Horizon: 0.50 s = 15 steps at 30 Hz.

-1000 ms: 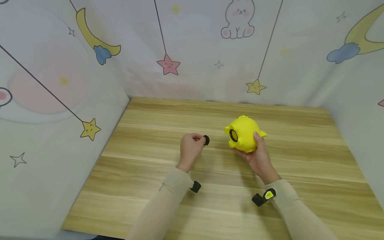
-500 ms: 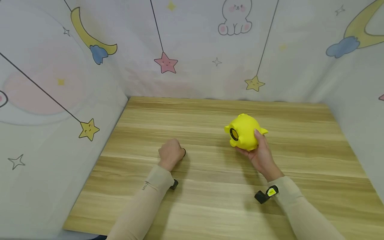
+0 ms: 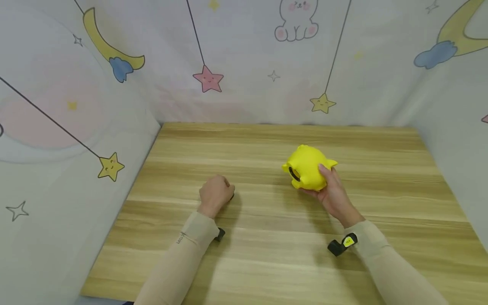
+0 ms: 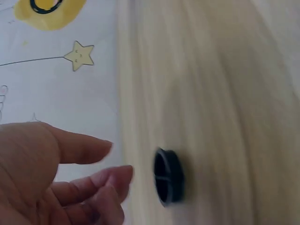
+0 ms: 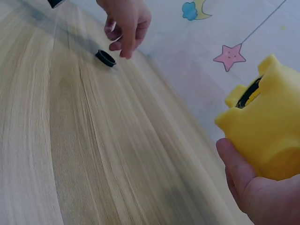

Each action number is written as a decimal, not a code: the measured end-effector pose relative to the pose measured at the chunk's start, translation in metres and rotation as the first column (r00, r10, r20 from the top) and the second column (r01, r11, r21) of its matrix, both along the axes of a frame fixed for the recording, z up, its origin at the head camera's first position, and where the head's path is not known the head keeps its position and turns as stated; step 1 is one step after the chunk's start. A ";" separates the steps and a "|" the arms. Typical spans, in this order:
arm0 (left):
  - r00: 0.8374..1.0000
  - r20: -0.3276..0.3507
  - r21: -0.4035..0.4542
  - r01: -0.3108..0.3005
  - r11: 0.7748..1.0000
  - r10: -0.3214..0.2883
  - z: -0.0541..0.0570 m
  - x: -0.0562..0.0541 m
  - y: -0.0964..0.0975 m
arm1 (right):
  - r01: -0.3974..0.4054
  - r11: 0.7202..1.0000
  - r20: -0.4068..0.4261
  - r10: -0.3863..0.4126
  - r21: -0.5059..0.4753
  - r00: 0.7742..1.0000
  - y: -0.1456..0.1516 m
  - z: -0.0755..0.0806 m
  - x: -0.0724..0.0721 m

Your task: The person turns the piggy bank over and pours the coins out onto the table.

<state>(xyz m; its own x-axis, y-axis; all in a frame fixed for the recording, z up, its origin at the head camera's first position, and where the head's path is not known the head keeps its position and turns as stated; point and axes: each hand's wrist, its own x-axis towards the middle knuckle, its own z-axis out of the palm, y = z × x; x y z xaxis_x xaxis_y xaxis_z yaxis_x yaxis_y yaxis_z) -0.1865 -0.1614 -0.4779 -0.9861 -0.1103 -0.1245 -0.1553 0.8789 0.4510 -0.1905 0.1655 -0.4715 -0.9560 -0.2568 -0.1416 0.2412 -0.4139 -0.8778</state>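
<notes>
left wrist: round, hollow cap (image 4: 175, 178)

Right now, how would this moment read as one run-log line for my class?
left fingers: apart from black cap | right fingers: holding yellow toy | yellow toy: raised above wooden table

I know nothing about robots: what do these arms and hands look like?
They're a person's: the left hand and right hand wear no gloves. The left sleeve and right sleeve are long and beige; the left has a small dark marking. A black device with a yellow label sits by the right cuff, a black piece by the left.
</notes>
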 end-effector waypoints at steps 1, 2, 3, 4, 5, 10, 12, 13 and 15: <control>1.000 -0.007 0.034 0.006 0.999 -0.006 0.002 -0.001 0.003 | -0.007 1.000 -0.009 0.007 0.028 1.000 0.001 0.000 0.000; 1.000 -0.017 0.081 0.016 0.997 -0.014 0.004 -0.002 0.007 | -0.014 0.998 -0.016 0.015 0.054 1.000 0.002 0.001 0.001; 0.999 -0.023 0.143 0.030 0.989 -0.027 0.006 -0.003 0.011 | -0.022 0.996 -0.026 0.024 0.089 0.999 0.003 0.001 0.001; 0.999 -0.029 0.220 0.047 0.974 -0.042 0.008 -0.004 0.015 | -0.030 0.991 -0.034 0.034 0.127 0.999 0.004 0.001 0.002; 0.998 -0.021 0.307 0.063 0.950 -0.060 0.010 -0.006 0.020 | -0.040 0.985 -0.047 0.048 0.167 0.998 0.005 0.001 0.002; 0.978 0.068 0.683 0.096 0.724 -0.195 0.023 -0.011 0.047 | -0.060 0.923 -0.137 0.121 0.381 0.983 0.006 0.004 0.001; 0.957 0.127 0.755 0.077 0.652 -0.260 0.028 -0.012 0.056 | -0.046 0.884 -0.197 0.154 0.465 0.968 0.004 0.006 0.000; 0.944 0.156 0.771 0.068 0.633 -0.292 0.030 -0.012 0.060 | -0.040 0.864 -0.223 0.173 0.501 0.959 0.003 0.006 0.000; 0.913 0.220 0.787 0.042 0.615 -0.344 0.032 -0.011 0.067 | -0.028 0.820 -0.261 0.215 0.572 0.941 0.001 0.005 0.001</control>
<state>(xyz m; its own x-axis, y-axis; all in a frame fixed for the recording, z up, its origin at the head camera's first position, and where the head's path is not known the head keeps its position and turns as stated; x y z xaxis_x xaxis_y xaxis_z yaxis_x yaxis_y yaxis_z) -0.1980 -0.0944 -0.4463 -0.8542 0.3595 -0.3756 -0.2881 0.2740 0.9176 -0.1890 0.1661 -0.4662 -0.9402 -0.3406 -0.0070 -0.0573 0.1784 -0.9823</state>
